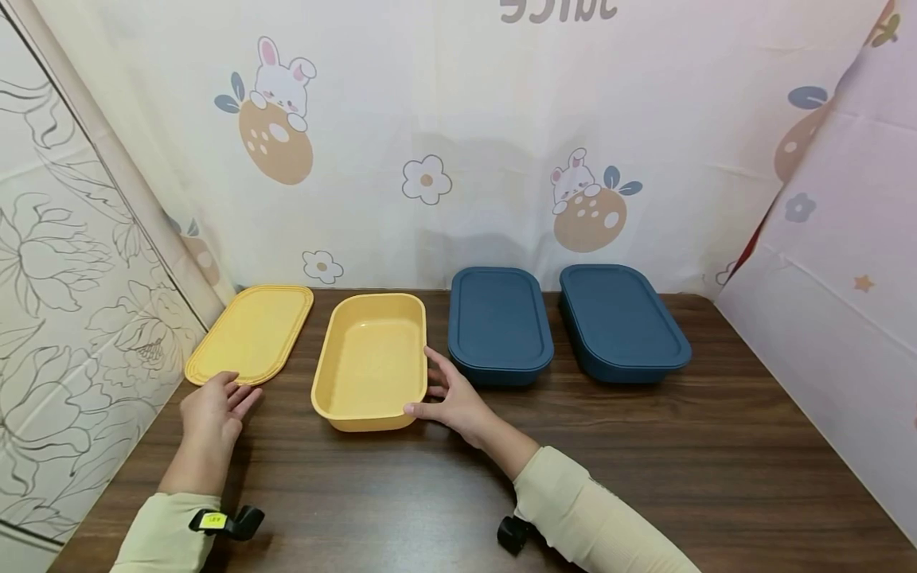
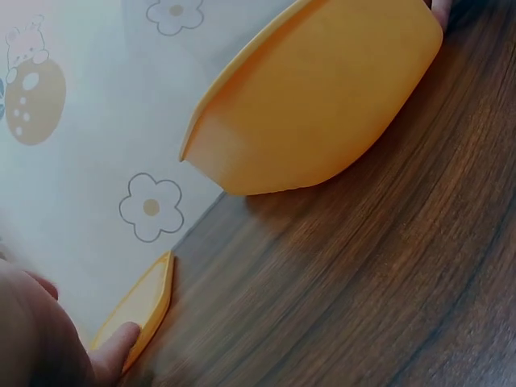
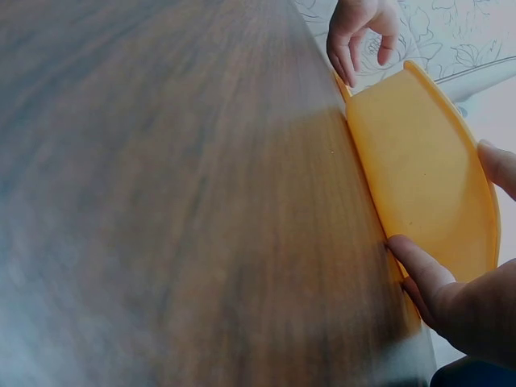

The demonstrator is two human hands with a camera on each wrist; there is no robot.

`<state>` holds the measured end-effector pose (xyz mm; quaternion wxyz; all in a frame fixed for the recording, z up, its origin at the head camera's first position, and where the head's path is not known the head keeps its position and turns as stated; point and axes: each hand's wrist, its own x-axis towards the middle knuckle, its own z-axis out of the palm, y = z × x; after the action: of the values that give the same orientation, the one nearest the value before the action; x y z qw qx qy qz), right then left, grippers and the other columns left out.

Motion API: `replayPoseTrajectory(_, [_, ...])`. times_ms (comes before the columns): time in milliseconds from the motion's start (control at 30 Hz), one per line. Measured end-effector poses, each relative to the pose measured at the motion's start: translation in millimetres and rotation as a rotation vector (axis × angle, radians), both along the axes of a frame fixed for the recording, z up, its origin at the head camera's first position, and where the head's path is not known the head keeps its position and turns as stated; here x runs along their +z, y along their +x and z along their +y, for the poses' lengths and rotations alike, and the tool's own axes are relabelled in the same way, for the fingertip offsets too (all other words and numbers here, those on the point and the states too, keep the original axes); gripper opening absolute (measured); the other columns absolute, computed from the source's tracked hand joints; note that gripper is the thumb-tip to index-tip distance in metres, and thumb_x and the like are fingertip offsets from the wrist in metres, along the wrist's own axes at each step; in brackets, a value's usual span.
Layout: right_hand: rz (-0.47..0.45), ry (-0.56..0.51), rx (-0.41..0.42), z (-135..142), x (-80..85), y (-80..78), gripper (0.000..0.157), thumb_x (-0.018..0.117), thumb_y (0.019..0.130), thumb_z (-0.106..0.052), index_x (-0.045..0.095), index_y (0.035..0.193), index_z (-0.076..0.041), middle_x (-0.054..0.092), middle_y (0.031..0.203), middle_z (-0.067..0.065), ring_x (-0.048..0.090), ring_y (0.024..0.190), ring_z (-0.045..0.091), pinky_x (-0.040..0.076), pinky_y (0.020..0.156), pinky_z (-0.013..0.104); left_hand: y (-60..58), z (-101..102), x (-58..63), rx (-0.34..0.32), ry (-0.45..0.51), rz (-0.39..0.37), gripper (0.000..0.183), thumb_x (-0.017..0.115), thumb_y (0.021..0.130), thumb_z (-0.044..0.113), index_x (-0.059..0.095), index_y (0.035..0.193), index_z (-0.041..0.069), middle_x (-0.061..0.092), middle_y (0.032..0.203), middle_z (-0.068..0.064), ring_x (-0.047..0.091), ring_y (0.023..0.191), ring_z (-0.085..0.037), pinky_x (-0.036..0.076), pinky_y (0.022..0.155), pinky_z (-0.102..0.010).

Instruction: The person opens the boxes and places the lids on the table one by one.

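A yellow rectangular container point(image 1: 368, 362) stands uncovered on the table, its inside bare. My right hand point(image 1: 454, 402) holds its near right corner, the thumb at the front rim and the fingers along the right side. In the right wrist view those fingers point(image 3: 423, 270) reach low on the yellow wall. Left of the container lies a flat yellow lid point(image 1: 251, 334). At the lid's near edge is my left hand point(image 1: 215, 410), its fingers loosely extended; one fingertip appears to touch the lid in the left wrist view.
Two dark blue containers with blue lids on, one point(image 1: 500, 322) right of the yellow container and another point(image 1: 623, 318) farther right, stand near the back edge of the wooden table point(image 1: 458, 493). A patterned curtain point(image 1: 458, 111) hangs behind, with side panels left and right.
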<state>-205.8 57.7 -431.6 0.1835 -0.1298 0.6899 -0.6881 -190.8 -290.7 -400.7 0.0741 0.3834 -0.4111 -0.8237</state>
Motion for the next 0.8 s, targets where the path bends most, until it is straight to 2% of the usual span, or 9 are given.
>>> replayPoseTrajectory(133, [0.0, 0.001, 0.0, 0.3, 0.8, 0.4, 0.098, 0.081, 0.079, -0.007, 0.022, 0.155, -0.025, 0.04, 0.149, 0.014, 0.051, 0.123, 0.032, 0.054, 0.086, 0.037, 1.0, -0.6, 0.8, -0.095, -0.023, -0.009, 0.06, 0.054, 0.098, 0.015, 0.026, 0.152, 0.019, 0.035, 0.144, -0.009, 0.057, 0.108, -0.014, 0.053, 0.086, -0.032])
replayPoseTrajectory(267, [-0.006, -0.002, 0.001, 0.4, 1.6, 0.8, 0.098, 0.081, 0.079, -0.007, 0.022, 0.155, -0.025, 0.039, 0.149, 0.014, 0.051, 0.123, 0.032, 0.054, 0.086, 0.037, 2.7, -2.2, 0.4, -0.171, -0.027, 0.005, 0.041, 0.056, 0.098, 0.018, 0.04, 0.135, 0.019, 0.046, 0.128, -0.006, 0.065, 0.088, -0.013, 0.055, 0.085, -0.033])
replayPoseTrajectory(367, [-0.005, -0.005, 0.002, 0.2, 1.6, 0.5, 0.098, 0.081, 0.079, -0.007, 0.022, 0.156, -0.025, 0.039, 0.149, 0.015, 0.051, 0.123, 0.032, 0.054, 0.086, 0.037, 3.7, -4.2, 0.0, -0.236, -0.016, 0.031, 0.028, 0.057, 0.098, 0.02, 0.044, 0.124, 0.019, 0.058, 0.107, -0.004, 0.067, 0.084, -0.014, 0.055, 0.084, -0.034])
replayPoseTrajectory(467, [-0.008, -0.009, 0.001, 0.2, 1.5, 0.0, 0.098, 0.081, 0.079, -0.006, 0.023, 0.155, -0.025, 0.04, 0.149, 0.015, 0.051, 0.123, 0.031, 0.054, 0.086, 0.037, 4.0, -6.0, 0.1, -0.307, -0.008, 0.058, 0.024, 0.057, 0.099, 0.022, 0.046, 0.119, 0.018, 0.064, 0.086, 0.0, 0.067, 0.083, -0.014, 0.056, 0.083, -0.035])
replayPoseTrajectory(600, [-0.007, -0.009, 0.004, 0.3, 0.8, -0.8, 0.098, 0.081, 0.079, -0.006, 0.022, 0.156, -0.023, 0.04, 0.149, 0.016, 0.051, 0.123, 0.032, 0.054, 0.086, 0.036, 4.9, -6.8, 0.0, -0.405, -0.037, 0.1, 0.019, 0.059, 0.098, 0.024, 0.052, 0.114, 0.016, 0.066, 0.083, 0.001, 0.067, 0.085, -0.015, 0.055, 0.084, -0.035])
replayPoseTrajectory(700, [-0.009, -0.009, 0.004, 0.2, 0.5, -0.9, 0.098, 0.081, 0.079, -0.005, 0.022, 0.156, -0.023, 0.04, 0.148, 0.016, 0.051, 0.123, 0.032, 0.054, 0.086, 0.036, 5.6, -6.5, -0.1, -0.46, -0.07, 0.131, 0.008, 0.061, 0.097, 0.026, 0.062, 0.099, 0.019, 0.066, 0.086, 0.002, 0.067, 0.089, -0.014, 0.055, 0.085, -0.035])
replayPoseTrajectory(800, [-0.018, -0.009, -0.001, 0.0, 1.0, -0.4, 0.098, 0.081, 0.079, -0.005, 0.023, 0.155, -0.025, 0.041, 0.148, 0.015, 0.051, 0.123, 0.031, 0.054, 0.086, 0.036, 5.8, -6.2, -1.2, -0.51, -0.115, 0.161, 0.01, 0.06, 0.097, 0.027, 0.066, 0.091, 0.022, 0.066, 0.09, 0.004, 0.066, 0.091, -0.013, 0.054, 0.087, -0.035])
